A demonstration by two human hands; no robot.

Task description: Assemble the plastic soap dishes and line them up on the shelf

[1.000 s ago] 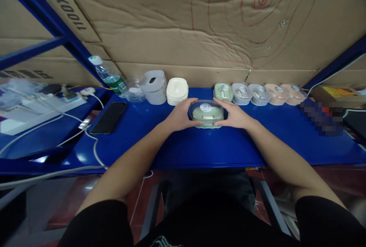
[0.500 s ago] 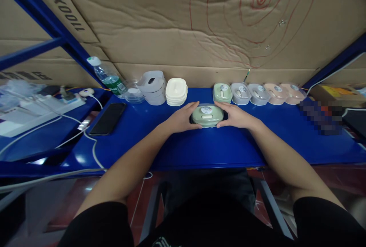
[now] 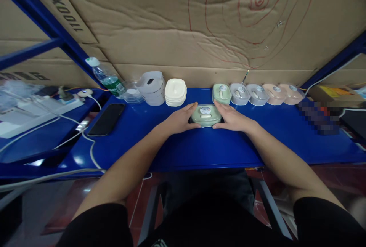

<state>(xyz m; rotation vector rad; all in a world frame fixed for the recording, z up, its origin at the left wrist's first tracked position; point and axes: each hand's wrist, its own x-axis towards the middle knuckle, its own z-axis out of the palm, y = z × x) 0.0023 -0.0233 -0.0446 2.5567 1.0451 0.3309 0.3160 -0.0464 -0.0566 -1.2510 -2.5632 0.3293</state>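
The pale green lidded box (image 3: 206,119) rests mid-table on the smooth blue tabletop (image 3: 206,149), its long axis running left to right. Its shiny surface has rounded corners, a round white label (image 3: 205,110) and, nearer, a pale oblong tab (image 3: 206,116). The left hand (image 3: 181,119) and right hand (image 3: 232,118), half-curled, clasp opposite ends, thumbs on the near side.

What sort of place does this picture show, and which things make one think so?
Probably a workbench, perhaps in a workshop or small factory: a blue table backed by a cardboard sheet, with a row of matching lidded boxes along its back.
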